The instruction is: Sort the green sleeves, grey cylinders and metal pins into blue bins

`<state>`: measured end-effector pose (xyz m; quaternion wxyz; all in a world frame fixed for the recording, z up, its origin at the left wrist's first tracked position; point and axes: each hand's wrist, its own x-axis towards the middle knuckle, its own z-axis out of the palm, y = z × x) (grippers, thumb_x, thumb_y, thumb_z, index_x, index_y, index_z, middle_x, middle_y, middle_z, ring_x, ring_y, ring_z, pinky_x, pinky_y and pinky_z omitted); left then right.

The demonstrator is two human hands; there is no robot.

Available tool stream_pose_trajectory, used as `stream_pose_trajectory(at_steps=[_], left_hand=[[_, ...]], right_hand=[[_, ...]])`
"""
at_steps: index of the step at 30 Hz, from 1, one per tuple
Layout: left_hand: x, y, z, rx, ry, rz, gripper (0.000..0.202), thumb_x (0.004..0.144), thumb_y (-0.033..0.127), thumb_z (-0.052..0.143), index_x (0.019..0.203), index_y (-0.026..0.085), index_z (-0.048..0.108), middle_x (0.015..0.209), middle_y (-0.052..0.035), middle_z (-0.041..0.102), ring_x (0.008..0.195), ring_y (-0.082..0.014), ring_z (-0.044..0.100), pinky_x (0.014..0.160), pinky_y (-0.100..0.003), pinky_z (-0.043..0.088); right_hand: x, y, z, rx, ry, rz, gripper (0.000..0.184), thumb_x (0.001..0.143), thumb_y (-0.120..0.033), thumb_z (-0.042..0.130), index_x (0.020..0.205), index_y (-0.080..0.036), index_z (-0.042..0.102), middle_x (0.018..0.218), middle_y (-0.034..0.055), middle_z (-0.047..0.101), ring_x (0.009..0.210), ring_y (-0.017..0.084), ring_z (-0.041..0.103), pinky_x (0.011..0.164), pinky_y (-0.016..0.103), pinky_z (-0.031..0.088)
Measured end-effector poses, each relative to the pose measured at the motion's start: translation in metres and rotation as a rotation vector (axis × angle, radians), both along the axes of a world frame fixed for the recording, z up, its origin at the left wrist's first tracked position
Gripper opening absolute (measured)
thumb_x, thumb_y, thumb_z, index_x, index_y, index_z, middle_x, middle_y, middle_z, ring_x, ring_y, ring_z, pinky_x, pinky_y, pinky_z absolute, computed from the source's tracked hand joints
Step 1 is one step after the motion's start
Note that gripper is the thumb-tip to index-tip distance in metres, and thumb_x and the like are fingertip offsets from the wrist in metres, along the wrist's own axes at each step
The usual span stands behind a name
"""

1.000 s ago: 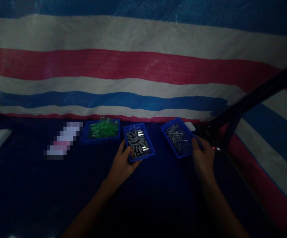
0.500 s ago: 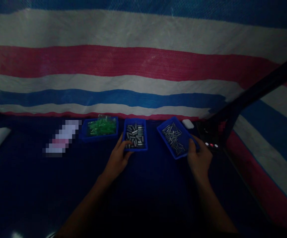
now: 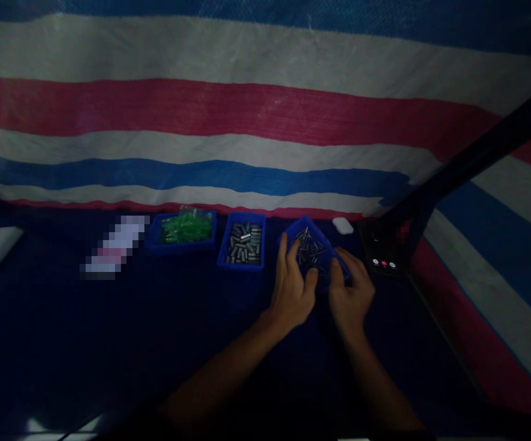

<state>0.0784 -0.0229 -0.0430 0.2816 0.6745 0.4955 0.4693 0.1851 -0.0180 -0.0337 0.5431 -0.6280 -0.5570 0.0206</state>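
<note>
Both of my hands are at the right-hand blue tray (image 3: 324, 236), which sits turned at an angle and holds thin metal pins (image 3: 310, 246). My left hand (image 3: 293, 288) grips its near-left side, fingers along the wall and thumb at the front edge. On the near-right side, my right hand (image 3: 350, 293) is closed on the rim with its thumb on top. To the left stands a second blue tray (image 3: 241, 266) with short metal cylinders (image 3: 245, 242); neither hand touches it. The fingertips under the right tray are hidden.
A third blue tray (image 3: 180, 248) with green plastic pieces (image 3: 187, 226) stands farther left. Behind the right hand lie a small white case (image 3: 342, 225) and a dark phone (image 3: 382, 251). A striped sheet (image 3: 247, 110) hangs at the back; a dark pole (image 3: 476, 147) slants at right.
My left hand has let go of the tray of cylinders and moved right to the tray of pins. My right hand has shifted slightly left, still on that tray.
</note>
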Motion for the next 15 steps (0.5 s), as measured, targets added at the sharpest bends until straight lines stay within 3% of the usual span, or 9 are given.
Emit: stream_pose_trajectory(at_steps=[4,8,15], left_hand=[[0.023,0.031,-0.004,-0.067,-0.147,0.106,0.050,0.093,0.032,0.027,0.139,0.016,0.015,0.150,-0.0100,-0.002,0.138,-0.0183,0.000,0.113,-0.041,0.009],[0.034,0.048,-0.013,-0.203,-0.294,0.106,0.050,0.093,0.034,0.023,0.139,0.015,0.019,0.150,-0.0094,0.001,0.137,-0.0163,0.001,0.113,-0.038,0.007],[0.034,0.049,-0.020,-0.323,-0.574,0.085,0.051,0.094,0.037,0.020,0.139,0.013,0.019,0.148,-0.0097,0.017,0.136,-0.0148,0.015,0.113,-0.032,0.013]], right_hand=[[-0.007,-0.003,0.000,0.019,0.019,0.009,0.025,0.083,-0.026,0.049,0.100,-0.017,0.065,0.102,0.0102,0.064,0.098,0.021,0.059,0.088,0.041,0.046],[-0.009,-0.004,-0.001,0.064,0.008,-0.011,0.021,0.080,-0.028,0.056,0.097,-0.020,0.067,0.102,0.0083,0.062,0.096,0.021,0.059,0.085,0.042,0.048],[-0.023,-0.013,0.000,0.186,-0.144,0.084,0.022,0.077,-0.019,0.060,0.097,-0.026,0.064,0.102,0.0054,0.058,0.104,0.024,0.055,0.086,0.048,0.049]])
